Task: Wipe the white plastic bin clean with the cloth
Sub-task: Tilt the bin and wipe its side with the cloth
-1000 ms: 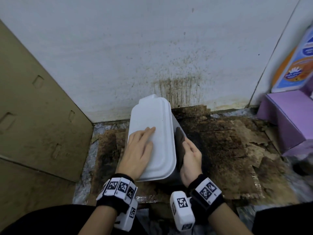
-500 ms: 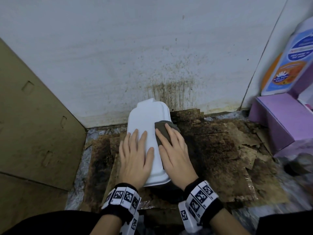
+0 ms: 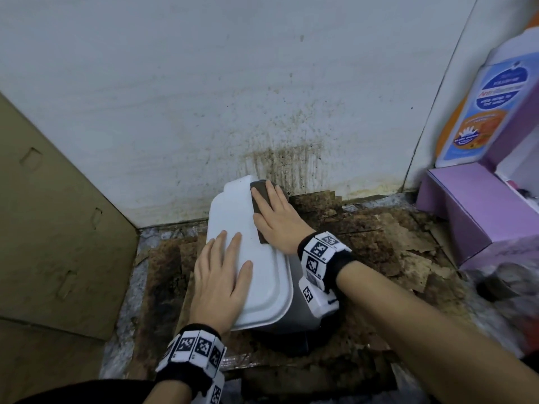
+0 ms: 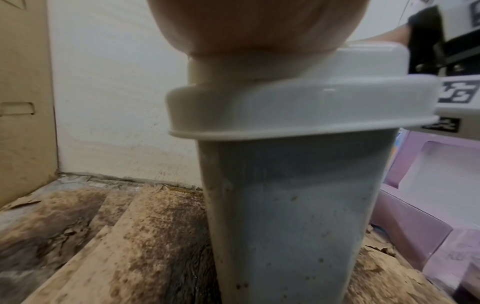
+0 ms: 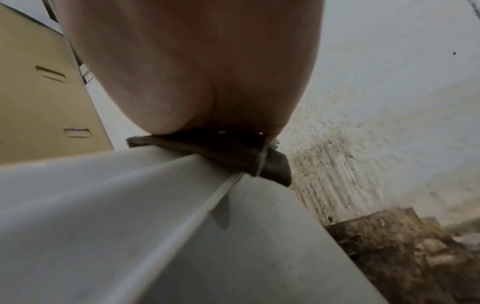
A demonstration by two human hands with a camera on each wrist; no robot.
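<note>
A white plastic bin (image 3: pixel 233 217) with a flat lid stands upright on the stained floor against the wall; its grey-white side (image 4: pixel 285 205) is speckled with dirt. My left hand (image 3: pixel 221 275) lies flat on the near half of the lid with straight fingers. My right hand (image 3: pixel 274 217) presses a dark grey-brown cloth (image 3: pixel 258 196) flat against the lid's far right part, fingers stretched out over it. In the right wrist view the cloth (image 5: pixel 215 152) lies squeezed under my palm and hangs over the lid's edge.
Torn, stained cardboard (image 3: pixel 379 252) covers the floor around the bin. A brown cardboard panel (image 3: pixel 52 228) leans at the left. A purple box (image 3: pixel 478 208) and a large detergent bottle (image 3: pixel 484 109) stand at the right. The white wall (image 3: pixel 233 83) behind is splattered.
My right hand came up from the bin's right side onto the lid and slid the cloth toward the far end. The left hand shifted slightly nearer on the lid.
</note>
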